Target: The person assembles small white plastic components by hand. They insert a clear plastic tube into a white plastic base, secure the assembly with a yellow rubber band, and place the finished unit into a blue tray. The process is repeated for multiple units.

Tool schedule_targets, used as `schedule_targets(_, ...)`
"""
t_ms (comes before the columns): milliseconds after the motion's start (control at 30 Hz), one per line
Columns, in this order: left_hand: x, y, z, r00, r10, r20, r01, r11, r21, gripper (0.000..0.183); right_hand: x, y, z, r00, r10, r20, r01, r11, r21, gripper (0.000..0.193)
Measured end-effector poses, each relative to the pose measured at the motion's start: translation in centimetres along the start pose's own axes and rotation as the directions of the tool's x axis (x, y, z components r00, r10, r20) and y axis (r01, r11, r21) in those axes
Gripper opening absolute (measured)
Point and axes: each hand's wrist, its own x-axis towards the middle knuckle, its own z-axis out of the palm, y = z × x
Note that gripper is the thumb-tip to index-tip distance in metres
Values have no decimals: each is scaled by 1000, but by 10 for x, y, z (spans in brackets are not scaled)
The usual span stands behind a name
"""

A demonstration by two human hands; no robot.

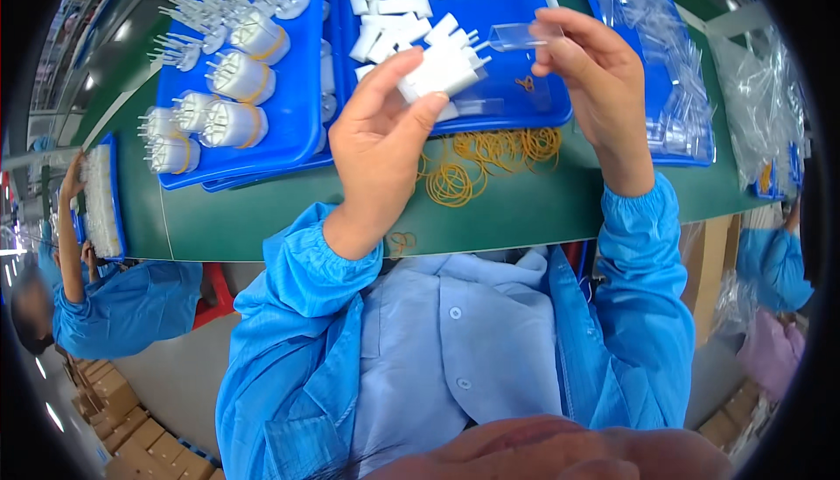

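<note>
Central blue tray (535, 119) | left hand (381, 130), at its near edge, half-curled around a bundle of white blocks (437, 71) above it | right hand (602, 73), at its right edge, holding a clear sleeve (514, 37) in a narrow pinch | apparently aligning sleeve and pins (481, 45); next likely needs a straight meeting
</note>
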Motion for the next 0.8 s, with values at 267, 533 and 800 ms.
schedule_targets(267, 0, 12, 7, 1000, -13, 25, 13, 1000, -14, 39, -2, 6, -18, 998, -22, 63, 23, 1000, -13, 35)
schedule_targets(533, 0, 15, 5, 996, -95, 1, 94, 991, -90, 38, 2, 10, -24, 996, 84, 42, -90, 980, 175, 34)
schedule_targets(800, 0, 16, 5, 995, -102, -4, 101, 985, -139, 38, 2, 16, -24, 994, 71, 79, -87, 971, 221, 32)
